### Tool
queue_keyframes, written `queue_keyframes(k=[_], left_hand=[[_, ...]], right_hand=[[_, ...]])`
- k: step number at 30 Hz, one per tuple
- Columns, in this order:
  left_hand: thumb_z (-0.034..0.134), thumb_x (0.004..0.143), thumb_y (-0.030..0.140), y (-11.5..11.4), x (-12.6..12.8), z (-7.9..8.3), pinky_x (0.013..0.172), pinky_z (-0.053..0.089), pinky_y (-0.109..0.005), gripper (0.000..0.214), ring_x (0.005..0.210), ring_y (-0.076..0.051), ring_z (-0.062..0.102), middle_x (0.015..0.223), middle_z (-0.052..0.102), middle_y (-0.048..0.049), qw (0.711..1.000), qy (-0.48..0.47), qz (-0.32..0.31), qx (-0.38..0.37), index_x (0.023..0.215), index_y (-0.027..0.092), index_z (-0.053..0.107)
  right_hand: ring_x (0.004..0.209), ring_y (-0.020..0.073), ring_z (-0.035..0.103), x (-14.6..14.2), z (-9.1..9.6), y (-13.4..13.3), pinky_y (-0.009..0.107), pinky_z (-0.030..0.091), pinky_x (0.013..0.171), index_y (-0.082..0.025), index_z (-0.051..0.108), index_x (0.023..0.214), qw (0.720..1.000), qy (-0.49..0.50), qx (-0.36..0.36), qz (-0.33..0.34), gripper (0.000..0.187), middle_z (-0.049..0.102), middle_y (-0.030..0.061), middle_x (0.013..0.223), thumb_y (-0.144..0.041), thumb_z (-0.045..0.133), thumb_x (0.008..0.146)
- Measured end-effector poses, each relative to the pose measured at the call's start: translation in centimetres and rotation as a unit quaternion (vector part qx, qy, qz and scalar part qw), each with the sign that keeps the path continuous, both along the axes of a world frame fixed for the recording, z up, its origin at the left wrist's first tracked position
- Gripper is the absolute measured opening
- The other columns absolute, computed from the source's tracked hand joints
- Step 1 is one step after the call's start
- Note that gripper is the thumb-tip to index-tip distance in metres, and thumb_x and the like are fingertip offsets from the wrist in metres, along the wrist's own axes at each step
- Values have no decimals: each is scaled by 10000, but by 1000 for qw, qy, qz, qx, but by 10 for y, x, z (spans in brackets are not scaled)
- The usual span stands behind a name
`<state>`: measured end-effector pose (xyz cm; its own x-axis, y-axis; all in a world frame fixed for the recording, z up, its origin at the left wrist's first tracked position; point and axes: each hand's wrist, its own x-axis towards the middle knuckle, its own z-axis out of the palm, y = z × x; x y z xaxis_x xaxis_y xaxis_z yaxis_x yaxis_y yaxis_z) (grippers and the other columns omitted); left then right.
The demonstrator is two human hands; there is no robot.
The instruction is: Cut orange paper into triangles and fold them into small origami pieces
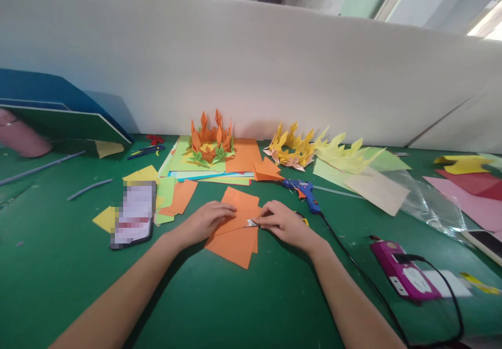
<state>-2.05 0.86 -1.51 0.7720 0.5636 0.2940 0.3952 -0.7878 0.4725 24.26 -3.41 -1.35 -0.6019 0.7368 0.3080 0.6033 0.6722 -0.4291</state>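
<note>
Orange paper sheets lie stacked at angles on the green table in front of me. My left hand rests flat on the upper left of the stack, fingers stretched out and holding nothing. At the right side of the paper, my right hand is closed in a pinch around a cutting tool with a silvery blade. The blade lies against the paper along a line across it; its exact kind is partly hidden by the fingers. A curved yellow piece shows behind that hand.
A blue glue gun trails a black cord to a magenta power box. Orange and yellow paper crowns stand at the back. A phone lies left, near coloured paper and pipe cleaners.
</note>
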Motion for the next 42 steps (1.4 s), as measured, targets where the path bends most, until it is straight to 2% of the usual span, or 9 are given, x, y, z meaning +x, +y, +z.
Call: queue_keyframes(k=[8, 17, 23, 27, 32, 38, 42], left_hand=[[355, 954, 228, 2, -2, -5, 873, 472, -352, 298, 1037, -185, 604, 1154, 664, -76, 1000, -2, 0, -7, 1043, 205, 640], [363, 944, 207, -1, 2, 4, 883, 459, -347, 272, 1027, -180, 604, 1136, 671, -74, 1000, 1, 2, -25, 1023, 201, 624], [386, 917, 181, -5, 3, 7, 823, 482, -329, 200, 974, -179, 601, 1089, 673, -65, 997, -7, 40, -58, 848, 197, 573], [367, 908, 155, -4, 2, 6, 822, 478, -322, 218, 999, -183, 600, 974, 686, -68, 998, -2, 39, -56, 778, 192, 539], [327, 870, 63, -2, 0, 4, 854, 460, -323, 294, 1073, -180, 585, 1114, 657, -91, 999, 2, 15, -47, 702, 182, 537], [332, 889, 82, -3, 1, 3, 861, 459, -332, 298, 1051, -170, 586, 1130, 655, -80, 999, -2, 18, -43, 716, 181, 554], [390, 906, 143, -2, 1, 1, 859, 466, -344, 229, 1014, -180, 592, 1117, 663, -74, 998, -2, 27, -50, 807, 187, 591]], right_hand=[[821, 192, 529, -3, 2, 0, 321, 452, 698, -238, 700, 1049, 1000, 3, -3, 13, 240, 596, 82, 863, -191, 517, 901], [825, 194, 530, -2, 2, -2, 328, 454, 706, -246, 691, 1057, 1000, -3, -9, 13, 243, 595, 80, 868, -205, 501, 911], [817, 199, 523, -11, 1, -3, 339, 453, 714, -215, 692, 1044, 1000, 8, -1, 14, 233, 605, 90, 861, -210, 501, 910], [817, 195, 527, -14, 0, -3, 335, 449, 718, -211, 691, 1040, 1000, 6, 0, 17, 228, 615, 89, 862, -187, 510, 903], [820, 193, 530, -13, 2, -4, 328, 453, 714, -203, 697, 1025, 1000, 7, -3, 27, 232, 618, 89, 864, -166, 504, 902], [813, 191, 527, -12, 3, -5, 325, 453, 704, -222, 690, 1048, 1000, 6, 4, 29, 244, 609, 86, 856, -176, 495, 909], [804, 195, 524, -14, 3, -5, 327, 448, 696, -222, 691, 1044, 999, -3, 11, 31, 246, 607, 90, 849, -176, 490, 909]])
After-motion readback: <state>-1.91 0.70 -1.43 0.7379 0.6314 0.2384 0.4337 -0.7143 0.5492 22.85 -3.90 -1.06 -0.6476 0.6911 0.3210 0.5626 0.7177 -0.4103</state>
